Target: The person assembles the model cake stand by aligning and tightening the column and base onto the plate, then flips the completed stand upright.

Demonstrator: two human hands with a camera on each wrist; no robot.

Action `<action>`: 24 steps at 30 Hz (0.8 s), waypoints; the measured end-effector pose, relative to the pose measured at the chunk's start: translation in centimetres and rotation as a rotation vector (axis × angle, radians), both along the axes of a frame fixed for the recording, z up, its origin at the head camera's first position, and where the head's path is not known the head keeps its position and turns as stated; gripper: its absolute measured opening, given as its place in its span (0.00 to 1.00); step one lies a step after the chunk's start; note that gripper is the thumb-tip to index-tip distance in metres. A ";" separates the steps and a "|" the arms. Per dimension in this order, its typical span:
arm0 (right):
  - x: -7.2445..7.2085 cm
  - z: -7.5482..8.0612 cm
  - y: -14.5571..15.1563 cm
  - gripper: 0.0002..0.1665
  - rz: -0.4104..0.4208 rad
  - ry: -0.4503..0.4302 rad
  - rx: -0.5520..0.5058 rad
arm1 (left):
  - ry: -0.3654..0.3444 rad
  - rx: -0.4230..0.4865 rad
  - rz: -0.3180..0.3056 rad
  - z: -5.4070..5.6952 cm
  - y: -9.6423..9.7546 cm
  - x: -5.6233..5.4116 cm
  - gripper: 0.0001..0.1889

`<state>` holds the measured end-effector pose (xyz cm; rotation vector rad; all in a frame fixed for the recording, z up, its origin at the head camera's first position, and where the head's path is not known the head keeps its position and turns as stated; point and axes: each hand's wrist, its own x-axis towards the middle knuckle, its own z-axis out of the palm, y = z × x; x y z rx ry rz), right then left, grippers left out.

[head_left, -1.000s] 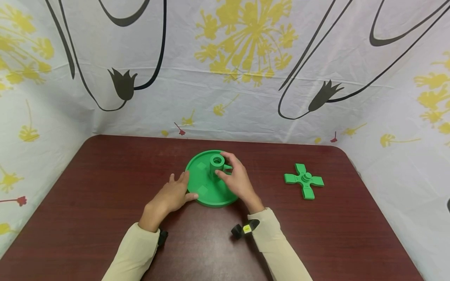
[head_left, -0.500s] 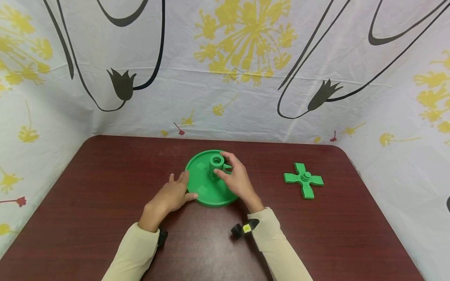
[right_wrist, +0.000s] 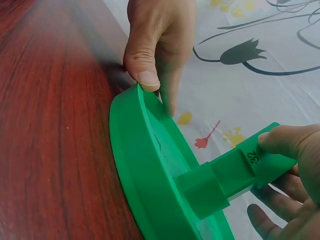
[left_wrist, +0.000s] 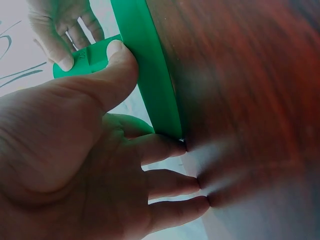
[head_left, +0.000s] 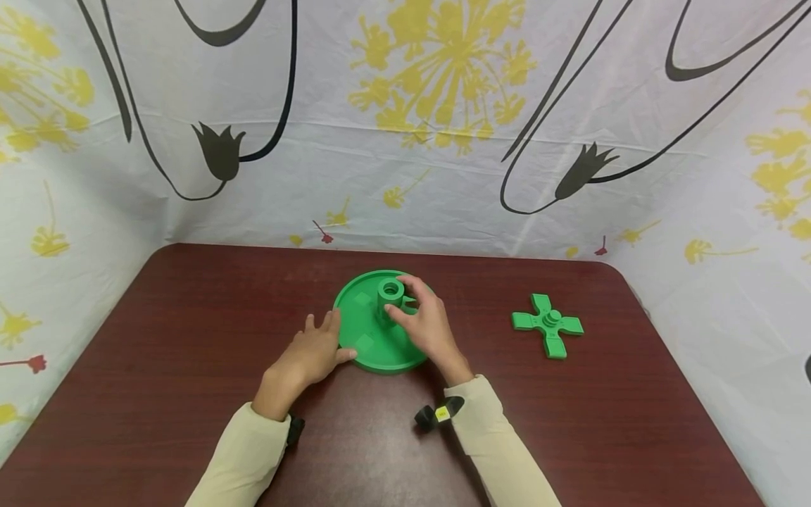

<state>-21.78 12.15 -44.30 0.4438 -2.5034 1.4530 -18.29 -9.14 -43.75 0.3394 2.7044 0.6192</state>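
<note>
A round green tray-like base [head_left: 375, 358] with a raised rim lies on the table. From it rises a green post [head_left: 390, 290], hollow at its top, with a small arm on its side; the right wrist view shows a stepped part marked "32". My right hand [head_left: 431, 324] pinches this post between thumb and fingers. At the base's near left edge my left hand [head_left: 310, 351] spreads its fingers, the thumb touching the rim [right_wrist: 142, 100]. Its other fingertips reach down to the tabletop in the left wrist view. How the post joins the base is partly hidden.
A green four-armed cross [head_left: 552, 321] with a round knob at its centre lies to the right on the dark red-brown table [head_left: 190, 366]. A white patterned cloth [head_left: 443, 204] stands behind the table and along both sides.
The right hand and forearm shift very slightly to the left, still on the post. Left hand, base and cross stay practically in place.
</note>
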 end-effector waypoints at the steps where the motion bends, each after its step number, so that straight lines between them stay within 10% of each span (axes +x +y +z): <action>1: 0.0 0.0 0.0 0.29 0.003 -0.002 0.001 | 0.000 -0.003 -0.001 0.1 0.0 0.0 0.43; 24: -1.2 5.7 11.5 0.30 -0.029 -0.080 0.042 | 0.006 0.045 -0.005 0.4 0.1 0.3 0.44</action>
